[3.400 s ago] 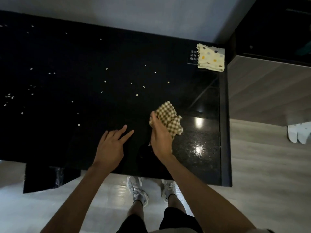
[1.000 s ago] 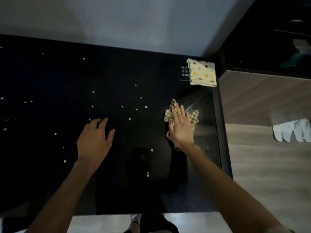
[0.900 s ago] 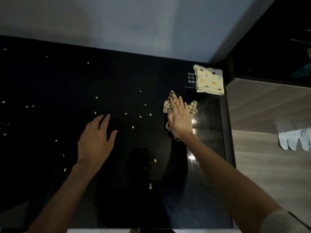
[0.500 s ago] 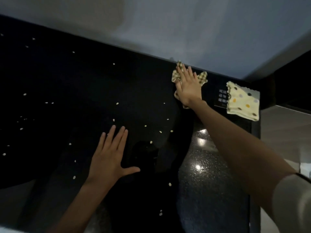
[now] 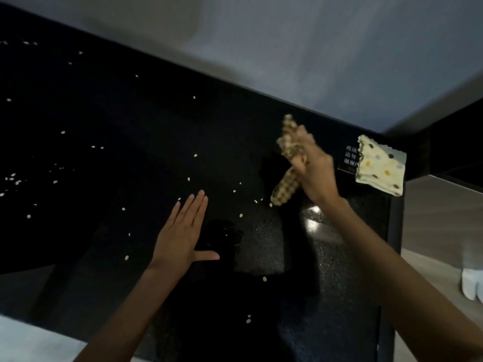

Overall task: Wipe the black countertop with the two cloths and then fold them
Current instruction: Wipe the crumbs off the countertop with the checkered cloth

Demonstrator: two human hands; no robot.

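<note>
The black countertop (image 5: 125,131) is strewn with small pale grains. My right hand (image 5: 312,168) grips the bunched brown-checked cloth (image 5: 285,188), lifted off the surface near the back right; one end hangs down toward the counter and another sticks up past my fingers. My left hand (image 5: 183,235) lies flat on the countertop with straight fingers and thumb spread, holding nothing. The folded cream polka-dot cloth (image 5: 380,165) lies at the far right corner, right of my right hand.
A small black sign (image 5: 349,158) with white characters sits partly under the dotted cloth. A grey wall runs behind the counter. Right of the counter edge are a wooden surface (image 5: 444,218) and white items (image 5: 473,284) on the floor.
My right hand, which pressed the checked cloth flat near the back wall, has closed round it and lifted it back toward me. The left hand stays flat on the counter.
</note>
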